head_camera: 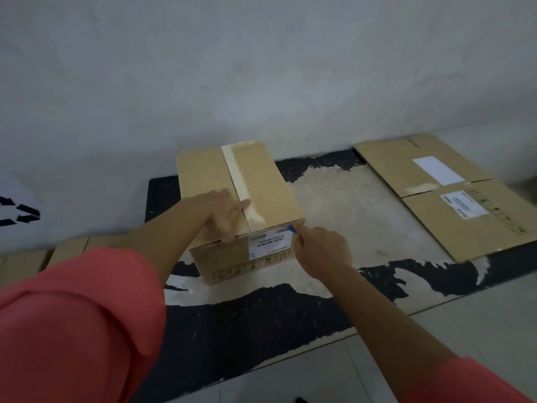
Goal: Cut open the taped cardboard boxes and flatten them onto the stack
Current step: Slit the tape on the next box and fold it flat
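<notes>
One taped cardboard box (270, 181) stands upright on a worn black mat (247, 330) on the floor (465, 330), its top seam sealed by a pale tape strip (236, 173); it looks light and probably empty, stiff along the edges but liable to dent mid-panel, so it is best steadied from the top near an edge. The left hand (223, 213) lies flat across the lid, its grip wide, fingers reaching the tape. The right hand (322, 251) has its grip closed on a small blue cutter (291, 228) at the box's near right top corner. Flattened boxes (436, 199) lie stacked well apart to the right, by the wall (261, 68)
</notes>
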`<state>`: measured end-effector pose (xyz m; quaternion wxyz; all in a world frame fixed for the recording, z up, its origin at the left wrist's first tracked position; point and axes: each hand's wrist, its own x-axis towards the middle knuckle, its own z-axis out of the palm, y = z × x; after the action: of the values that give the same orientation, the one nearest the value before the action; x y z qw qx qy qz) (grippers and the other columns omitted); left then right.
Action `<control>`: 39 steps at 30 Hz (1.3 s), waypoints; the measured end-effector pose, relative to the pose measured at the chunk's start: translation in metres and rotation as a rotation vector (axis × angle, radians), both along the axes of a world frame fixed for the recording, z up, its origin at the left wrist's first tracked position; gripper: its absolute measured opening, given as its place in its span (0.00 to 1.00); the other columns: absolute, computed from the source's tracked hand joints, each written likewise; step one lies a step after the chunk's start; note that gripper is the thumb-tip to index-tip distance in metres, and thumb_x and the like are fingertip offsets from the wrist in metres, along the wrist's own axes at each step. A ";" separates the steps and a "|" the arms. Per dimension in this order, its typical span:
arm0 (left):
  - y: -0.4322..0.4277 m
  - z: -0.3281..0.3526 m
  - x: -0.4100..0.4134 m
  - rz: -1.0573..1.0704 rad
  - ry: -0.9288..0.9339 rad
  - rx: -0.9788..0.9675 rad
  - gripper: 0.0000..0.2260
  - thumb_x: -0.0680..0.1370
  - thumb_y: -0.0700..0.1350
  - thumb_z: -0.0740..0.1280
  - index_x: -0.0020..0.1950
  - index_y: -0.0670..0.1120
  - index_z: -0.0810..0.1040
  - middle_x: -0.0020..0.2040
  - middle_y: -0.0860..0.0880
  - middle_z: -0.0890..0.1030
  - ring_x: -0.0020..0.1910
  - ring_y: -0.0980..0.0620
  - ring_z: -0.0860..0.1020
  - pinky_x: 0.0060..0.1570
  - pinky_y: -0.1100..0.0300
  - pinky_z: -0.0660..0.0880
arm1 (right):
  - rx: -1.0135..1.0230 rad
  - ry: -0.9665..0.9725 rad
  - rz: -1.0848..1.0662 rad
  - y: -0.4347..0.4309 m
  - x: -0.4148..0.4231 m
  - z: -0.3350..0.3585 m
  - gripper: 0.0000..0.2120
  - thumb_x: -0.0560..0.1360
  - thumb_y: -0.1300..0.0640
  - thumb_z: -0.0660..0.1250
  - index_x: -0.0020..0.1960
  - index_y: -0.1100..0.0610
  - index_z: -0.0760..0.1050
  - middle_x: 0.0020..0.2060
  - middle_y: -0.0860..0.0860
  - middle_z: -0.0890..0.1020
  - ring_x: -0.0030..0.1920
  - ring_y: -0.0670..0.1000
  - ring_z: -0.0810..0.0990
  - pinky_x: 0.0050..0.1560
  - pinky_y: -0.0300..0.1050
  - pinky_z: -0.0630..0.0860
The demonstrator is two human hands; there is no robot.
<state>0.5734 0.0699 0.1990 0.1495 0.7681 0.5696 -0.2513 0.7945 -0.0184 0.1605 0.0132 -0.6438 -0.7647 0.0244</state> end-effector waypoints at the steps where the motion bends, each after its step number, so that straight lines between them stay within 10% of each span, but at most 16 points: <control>1: 0.000 -0.001 -0.001 -0.009 0.013 0.004 0.49 0.70 0.53 0.74 0.78 0.60 0.42 0.76 0.41 0.51 0.72 0.40 0.58 0.68 0.46 0.64 | 0.006 0.011 0.018 0.001 0.004 0.002 0.16 0.82 0.51 0.50 0.68 0.48 0.65 0.40 0.49 0.78 0.33 0.48 0.75 0.31 0.41 0.73; 11: -0.007 -0.001 -0.005 -0.128 0.012 -0.034 0.50 0.71 0.49 0.73 0.78 0.60 0.38 0.79 0.44 0.40 0.77 0.39 0.44 0.72 0.40 0.57 | 0.089 0.400 0.035 0.040 0.019 0.009 0.13 0.81 0.54 0.55 0.63 0.50 0.71 0.33 0.46 0.72 0.31 0.46 0.70 0.32 0.39 0.66; 17: 0.002 -0.013 -0.016 -0.312 0.067 0.098 0.44 0.76 0.48 0.68 0.77 0.60 0.37 0.79 0.43 0.38 0.78 0.43 0.40 0.75 0.44 0.47 | -0.013 0.404 0.064 0.109 -0.004 0.018 0.13 0.81 0.54 0.54 0.60 0.55 0.73 0.44 0.53 0.76 0.41 0.54 0.74 0.40 0.45 0.68; 21: 0.012 -0.009 -0.036 -0.380 0.176 0.191 0.42 0.78 0.39 0.65 0.78 0.59 0.38 0.78 0.40 0.47 0.76 0.39 0.51 0.72 0.45 0.59 | -0.061 0.309 0.045 0.157 0.000 0.017 0.14 0.81 0.52 0.53 0.62 0.55 0.72 0.56 0.57 0.70 0.44 0.57 0.74 0.45 0.47 0.69; 27: 0.026 0.003 -0.020 -0.019 -0.081 0.102 0.28 0.79 0.63 0.57 0.77 0.57 0.57 0.74 0.45 0.59 0.70 0.45 0.62 0.67 0.47 0.65 | -0.150 0.147 0.031 0.222 0.012 0.014 0.23 0.79 0.43 0.56 0.72 0.51 0.63 0.72 0.58 0.59 0.60 0.63 0.74 0.56 0.52 0.72; 33: 0.034 -0.009 0.023 0.491 -0.217 0.096 0.50 0.62 0.81 0.53 0.76 0.55 0.53 0.73 0.42 0.55 0.72 0.38 0.57 0.66 0.39 0.64 | -0.236 0.235 -0.085 0.238 0.016 0.011 0.36 0.69 0.33 0.65 0.68 0.56 0.67 0.64 0.56 0.71 0.59 0.57 0.75 0.56 0.51 0.73; 39: 0.070 -0.012 0.047 0.697 -0.136 0.081 0.65 0.53 0.85 0.50 0.79 0.45 0.47 0.78 0.41 0.47 0.76 0.39 0.49 0.68 0.30 0.55 | -0.213 0.299 -0.101 0.214 0.014 0.010 0.37 0.65 0.30 0.68 0.58 0.59 0.68 0.43 0.51 0.73 0.44 0.51 0.77 0.36 0.42 0.67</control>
<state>0.6201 0.1395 0.1870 0.2331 0.5479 0.7958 -0.1105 0.8083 0.1957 0.1704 0.0595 -0.6683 -0.7141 0.1998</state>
